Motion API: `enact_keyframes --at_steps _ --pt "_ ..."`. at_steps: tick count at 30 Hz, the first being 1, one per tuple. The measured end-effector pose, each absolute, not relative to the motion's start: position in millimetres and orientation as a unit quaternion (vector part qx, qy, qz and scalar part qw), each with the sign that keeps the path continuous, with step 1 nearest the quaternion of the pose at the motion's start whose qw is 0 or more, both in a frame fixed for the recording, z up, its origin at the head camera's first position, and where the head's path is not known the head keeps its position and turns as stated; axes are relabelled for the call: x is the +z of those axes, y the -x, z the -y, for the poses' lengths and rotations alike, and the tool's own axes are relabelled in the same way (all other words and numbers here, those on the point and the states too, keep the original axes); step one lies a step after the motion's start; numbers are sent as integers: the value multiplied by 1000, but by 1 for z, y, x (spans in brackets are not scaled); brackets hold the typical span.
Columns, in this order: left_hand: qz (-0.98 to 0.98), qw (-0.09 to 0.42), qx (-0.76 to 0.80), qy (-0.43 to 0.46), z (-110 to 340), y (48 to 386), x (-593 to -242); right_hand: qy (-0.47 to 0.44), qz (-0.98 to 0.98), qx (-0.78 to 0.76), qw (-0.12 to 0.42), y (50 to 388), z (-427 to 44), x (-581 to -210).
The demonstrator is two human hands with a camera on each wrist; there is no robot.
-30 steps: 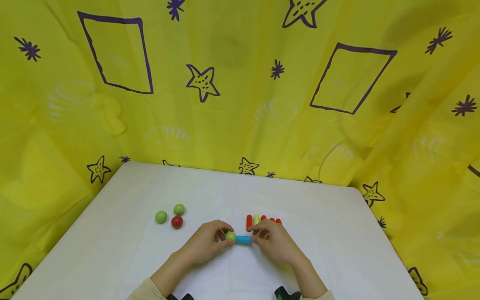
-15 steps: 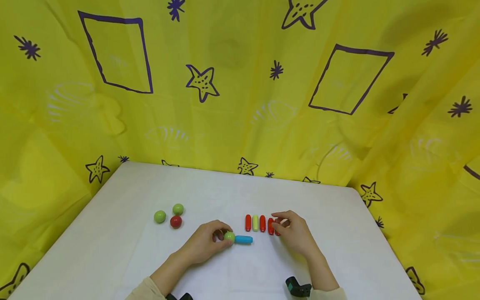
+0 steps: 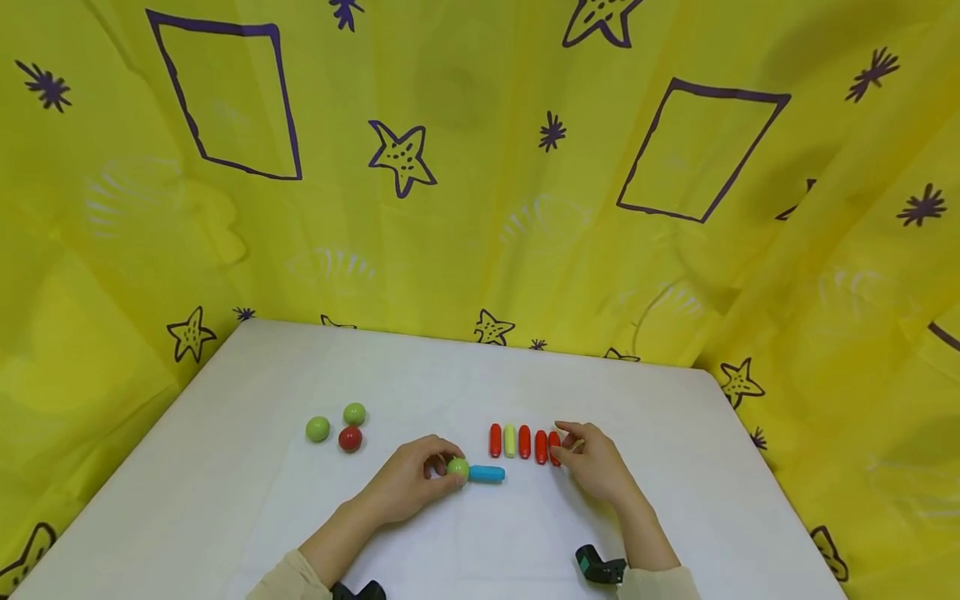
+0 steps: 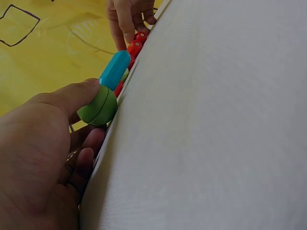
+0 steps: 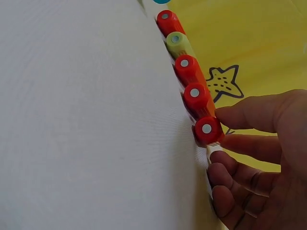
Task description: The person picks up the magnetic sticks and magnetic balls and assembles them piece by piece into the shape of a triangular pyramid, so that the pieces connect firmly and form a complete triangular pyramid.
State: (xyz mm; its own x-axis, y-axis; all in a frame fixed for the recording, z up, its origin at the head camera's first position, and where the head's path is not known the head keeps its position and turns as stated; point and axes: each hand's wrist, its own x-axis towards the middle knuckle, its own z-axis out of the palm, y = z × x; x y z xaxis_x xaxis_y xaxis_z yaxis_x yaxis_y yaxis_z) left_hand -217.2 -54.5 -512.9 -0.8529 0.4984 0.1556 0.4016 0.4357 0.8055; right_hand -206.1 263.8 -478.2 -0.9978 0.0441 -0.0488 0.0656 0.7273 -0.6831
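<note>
My left hand [image 3: 416, 481] pinches a light green ball [image 3: 458, 469] between thumb and fingers. A blue rod [image 3: 487, 473] sticks out from the ball to the right, end against it. In the left wrist view a seam runs round the green ball [image 4: 99, 108]. My right hand [image 3: 600, 467] is at the right end of a row of short rods, its thumb and index finger about the last red rod [image 5: 207, 129]. That rod's end bears a round silvery disc. Its other fingers curl loosely below, holding nothing.
Left of the last rod stand two red rods [image 3: 541, 447], a pale yellow rod [image 3: 510, 441] and another red rod [image 3: 495, 440]. Two green balls [image 3: 317, 429] and a red ball [image 3: 350, 438] lie at the left on the white table [image 3: 420, 375]. A yellow curtain [image 3: 465, 275] hangs behind.
My right hand has let go of the blue rod and moved right to the last red rod. My left hand keeps hold of the green ball in about the same place.
</note>
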Motion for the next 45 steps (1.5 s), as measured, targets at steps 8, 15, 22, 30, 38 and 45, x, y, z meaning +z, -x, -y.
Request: enact_keyframes --at_steps 8,15,22,30,38,45 --pt "-846 49 458 -267 55 218 -512 -33 -926 -377 12 208 -264 -481" --pt "-846 53 458 -267 54 218 -512 -48 -913 -405 6 209 -267 -482" --pt "-848 52 455 -266 56 217 -514 -47 -906 -420 7 209 -266 -480" --pt "-848 53 457 -264 55 218 -514 -24 -903 -429 -14 208 -256 -467" --pt "-850 59 455 -258 56 217 -515 7 -895 -445 -25 205 -236 -457" --pt "-851 58 449 -268 55 216 -514 45 -884 -465 -37 194 -212 -456"
